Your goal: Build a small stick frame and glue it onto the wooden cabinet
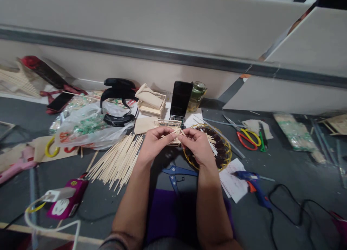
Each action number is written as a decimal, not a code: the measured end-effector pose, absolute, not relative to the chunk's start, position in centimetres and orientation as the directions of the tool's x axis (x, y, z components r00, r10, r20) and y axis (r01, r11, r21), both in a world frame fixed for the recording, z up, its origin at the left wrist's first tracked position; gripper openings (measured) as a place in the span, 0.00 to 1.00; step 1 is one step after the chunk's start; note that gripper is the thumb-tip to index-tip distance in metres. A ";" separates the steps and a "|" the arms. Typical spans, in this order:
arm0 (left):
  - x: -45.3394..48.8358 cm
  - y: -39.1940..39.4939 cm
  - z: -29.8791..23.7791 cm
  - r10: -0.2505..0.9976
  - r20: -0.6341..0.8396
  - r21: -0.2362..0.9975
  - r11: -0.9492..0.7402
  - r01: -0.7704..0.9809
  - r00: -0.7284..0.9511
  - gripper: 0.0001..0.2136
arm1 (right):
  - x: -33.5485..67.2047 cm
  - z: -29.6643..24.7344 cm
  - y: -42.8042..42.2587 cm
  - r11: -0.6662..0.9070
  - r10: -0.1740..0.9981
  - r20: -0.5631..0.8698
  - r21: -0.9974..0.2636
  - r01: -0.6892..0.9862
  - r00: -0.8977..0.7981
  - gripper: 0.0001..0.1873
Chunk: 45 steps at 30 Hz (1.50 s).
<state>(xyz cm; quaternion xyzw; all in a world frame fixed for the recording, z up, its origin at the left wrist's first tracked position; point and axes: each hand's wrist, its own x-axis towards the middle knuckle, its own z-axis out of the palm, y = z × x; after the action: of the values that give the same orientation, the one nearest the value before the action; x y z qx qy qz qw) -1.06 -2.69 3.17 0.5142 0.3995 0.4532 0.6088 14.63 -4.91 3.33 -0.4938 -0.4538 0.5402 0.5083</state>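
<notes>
Head view: toward the middle of the far edge of the dark surface [249,228], a small, pale, wood-like piece [178,131] is being pinched by the left hand [158,141] and the right hand [197,143], the fingertips [171,136] being nearly closed; its full shape is being hidden. A slatted wooden frame [163,123] is being partly covered by the hands. Toward the left edge, slender, straight sticks [117,162] are being carried in a loose fan; toward the right, a round, woven basket [229,155] is being overlapped by the right hand.

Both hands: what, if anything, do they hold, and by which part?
The left hand and right hand pinch thin, pale sticks; which part they grip is too small to tell.
</notes>
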 end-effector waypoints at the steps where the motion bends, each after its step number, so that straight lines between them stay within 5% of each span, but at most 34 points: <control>1: -1.1 -2.7 3.2 0.961 -0.021 0.989 0.060 -0.136 0.276 0.08 | 14.6 3.4 -4.9 -0.070 0.997 -0.071 -0.994 -0.089 0.007 0.15; 11: -1.1 -2.7 3.5 0.959 -0.043 0.990 0.078 -0.116 0.280 0.10 | 14.4 3.6 -4.9 -0.078 0.997 -0.079 -0.997 -0.003 0.019 0.17; 45: 0.3 -2.9 3.0 0.984 -0.063 0.953 0.108 -0.283 0.165 0.12 | 14.4 3.2 -4.9 -0.053 0.992 -0.068 -0.987 -0.150 0.103 0.14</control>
<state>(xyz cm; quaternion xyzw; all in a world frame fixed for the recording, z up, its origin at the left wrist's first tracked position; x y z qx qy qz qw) 0.34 -2.89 2.98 0.4361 0.4023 0.5057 0.6264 14.37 -4.93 3.21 -0.5031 -0.4188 0.5227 0.5462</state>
